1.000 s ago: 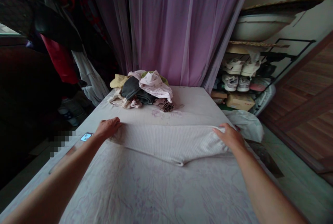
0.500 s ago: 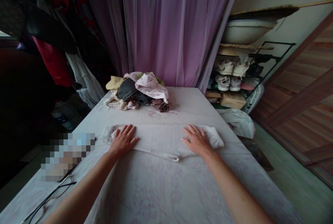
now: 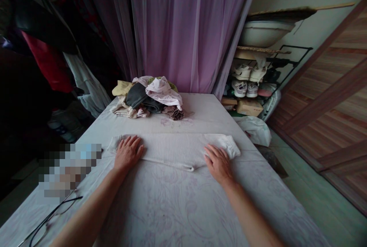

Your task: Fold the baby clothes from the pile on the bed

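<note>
A white ribbed garment (image 3: 172, 148), shaped like a pair of pants folded lengthwise, lies across the table in front of me. Its near edge juts toward me in a small point right of the middle. My left hand (image 3: 129, 152) rests flat on the garment's left part, fingers stretched out. On the right part lies my right hand (image 3: 218, 160), also open, with its fingers over the near edge and its wrist on the tablecloth (image 3: 177, 208). Neither hand grips the fabric.
A heap of clothes (image 3: 146, 98) sits at the table's far end before a purple curtain (image 3: 177, 29). Glasses (image 3: 51, 216) and a blurred-out object (image 3: 69, 170) lie at the left edge. Right of the table stands a rack with shoes (image 3: 242, 80) and a basin (image 3: 266, 33).
Both hands have slid toward me over the garment, the right one to its near edge. They stay open. The whole view has shifted slightly.
</note>
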`<state>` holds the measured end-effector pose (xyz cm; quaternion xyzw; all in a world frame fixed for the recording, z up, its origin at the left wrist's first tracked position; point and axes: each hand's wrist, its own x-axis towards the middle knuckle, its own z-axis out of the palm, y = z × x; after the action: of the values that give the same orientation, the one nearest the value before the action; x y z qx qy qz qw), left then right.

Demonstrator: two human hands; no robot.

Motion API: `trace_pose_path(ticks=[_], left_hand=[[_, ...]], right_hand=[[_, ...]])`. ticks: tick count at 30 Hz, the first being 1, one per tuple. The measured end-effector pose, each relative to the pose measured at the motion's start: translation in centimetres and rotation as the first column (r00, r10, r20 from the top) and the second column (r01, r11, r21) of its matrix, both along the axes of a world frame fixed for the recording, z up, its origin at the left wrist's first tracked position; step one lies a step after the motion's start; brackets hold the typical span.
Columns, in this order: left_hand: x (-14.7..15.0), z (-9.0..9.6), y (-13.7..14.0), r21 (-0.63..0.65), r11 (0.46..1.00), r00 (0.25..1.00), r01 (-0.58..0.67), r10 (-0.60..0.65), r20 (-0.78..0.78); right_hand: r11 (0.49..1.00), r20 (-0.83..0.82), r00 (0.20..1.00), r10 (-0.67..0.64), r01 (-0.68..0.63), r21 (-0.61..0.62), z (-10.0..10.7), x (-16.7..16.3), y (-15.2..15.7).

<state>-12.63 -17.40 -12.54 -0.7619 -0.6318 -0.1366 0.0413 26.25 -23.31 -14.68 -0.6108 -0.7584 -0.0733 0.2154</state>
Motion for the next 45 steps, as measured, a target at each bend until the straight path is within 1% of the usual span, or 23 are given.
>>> trace_pose_path(ticks=[2, 4, 7, 10, 12, 13, 14, 15, 16, 17, 18, 19, 21, 22, 23, 25, 28, 30, 33, 37, 41, 43, 45], left_hand=[[0.8, -0.1, -0.6, 0.014, 0.995, 0.995, 0.095, -0.095, 0.023], [2.6, -0.2, -1.5, 0.008, 0.975, 0.973, 0.222, -0.222, 0.058], [6.7, -0.2, -3.1, -0.02, 0.909, 0.903, 0.417, -0.411, 0.126], [11.2, 0.2, -4.1, -0.014, 0.833, 0.817, 0.554, -0.54, 0.203], [13.5, 0.5, -4.3, -0.016, 0.799, 0.782, 0.601, -0.583, 0.222], [14.3, 0.6, -4.3, -0.021, 0.79, 0.774, 0.612, -0.594, 0.219], [15.0, 0.7, -4.3, -0.027, 0.785, 0.771, 0.619, -0.601, 0.209], [15.5, 0.7, -4.3, -0.032, 0.782, 0.771, 0.623, -0.606, 0.197], [15.8, 0.7, -4.2, -0.034, 0.784, 0.774, 0.62, -0.605, 0.184], [16.1, 0.7, -4.2, -0.034, 0.787, 0.779, 0.615, -0.602, 0.174], [16.3, 0.6, -4.2, -0.034, 0.792, 0.785, 0.609, -0.596, 0.168], [16.4, 0.5, -4.2, -0.034, 0.798, 0.79, 0.602, -0.59, 0.165], [16.6, 0.2, -4.3, -0.028, 0.806, 0.798, 0.591, -0.579, 0.17], [16.6, 0.1, -4.3, -0.019, 0.809, 0.798, 0.588, -0.576, 0.177], [16.7, -0.1, -4.3, -0.006, 0.812, 0.798, 0.584, -0.573, 0.188], [16.7, -0.5, -4.3, 0.031, 0.822, 0.798, 0.569, -0.561, 0.219], [16.4, -1.0, -4.4, 0.085, 0.831, 0.788, 0.549, -0.549, 0.278], [16.2, -1.1, -4.5, 0.11, 0.809, 0.76, 0.578, -0.582, 0.29], [16.0, -0.9, -4.6, 0.129, 0.762, 0.716, 0.634, -0.642, 0.274], [16.1, -0.6, -4.7, 0.129, 0.744, 0.701, 0.655, -0.663, 0.264], [16.1, -0.5, -4.9, 0.102, 0.75, 0.703, 0.653, -0.651, 0.286], [16.1, -0.5, -5.1, 0.06, 0.764, 0.718, 0.643, -0.628, 0.301], [16.0, -0.4, -5.2, -0.011, 0.772, 0.736, 0.636, -0.602, 0.309]], right_hand=[[0.993, -0.026, 0.993, 0.118, -0.117, 0.016, 0.0, -1.3, -0.8], [0.98, -0.056, 0.979, 0.198, -0.197, 0.008, -0.1, -2.2, -1.2], [0.975, -0.093, 0.971, 0.22, -0.221, 0.008, -0.4, -2.2, -1.1], [0.98, -0.069, 0.978, 0.195, -0.191, 0.06, -0.7, -0.8, -0.6], [0.986, -0.052, 0.994, 0.093, -0.085, 0.142, -0.7, 0.8, -0.4], [0.981, -0.061, 0.998, 0.006, 0.006, 0.192, -0.6, 1.8, -0.2], [0.965, -0.085, 0.991, -0.099, 0.117, 0.235, -0.5, 2.8, -0.1], [0.936, -0.121, 0.969, -0.215, 0.24, 0.258, -0.4, 3.8, 0.0], [0.898, -0.162, 0.93, -0.331, 0.363, 0.25, -0.2, 4.8, 0.1], [0.856, -0.196, 0.876, -0.44, 0.475, 0.202, 0.0, 5.8, 0.3], [0.817, -0.212, 0.819, -0.533, 0.563, 0.12, 0.2, 6.6, 0.5], [0.783, -0.205, 0.769, -0.606, 0.622, 0.017, 0.4, 7.4, 0.7], [0.737, -0.164, 0.719, -0.676, 0.655, -0.167, 0.8, 8.5, 1.3], [0.729, -0.156, 0.715, -0.682, 0.646, -0.225, 0.9, 8.8, 1.6], [0.731, -0.164, 0.717, -0.678, 0.632, -0.258, 1.0, 9.1, 1.9], [0.744, -0.223, 0.713, -0.665, 0.607, -0.279, 1.1, 9.5, 2.4], [0.769, -0.349, 0.688, -0.636, 0.601, -0.218, 0.9, 9.8, 2.8], [0.768, -0.395, 0.672, -0.626, 0.618, -0.166, 0.5, 9.8, 2.8], [0.765, -0.405, 0.665, -0.627, 0.624, -0.16, -0.1, 9.6, 2.6], [0.772, -0.431, 0.666, -0.609, 0.621, -0.133, -1.0, 9.7, 2.5], [0.804, -0.407, 0.722, -0.56, 0.591, -0.058, -1.1, 9.9, 2.3], [0.822, -0.382, 0.772, -0.508, 0.567, 0.051, -0.7, 9.3, 2.1], [0.842, -0.326, 0.841, -0.432, 0.505, 0.187, -0.1, 8.0, 1.7]])
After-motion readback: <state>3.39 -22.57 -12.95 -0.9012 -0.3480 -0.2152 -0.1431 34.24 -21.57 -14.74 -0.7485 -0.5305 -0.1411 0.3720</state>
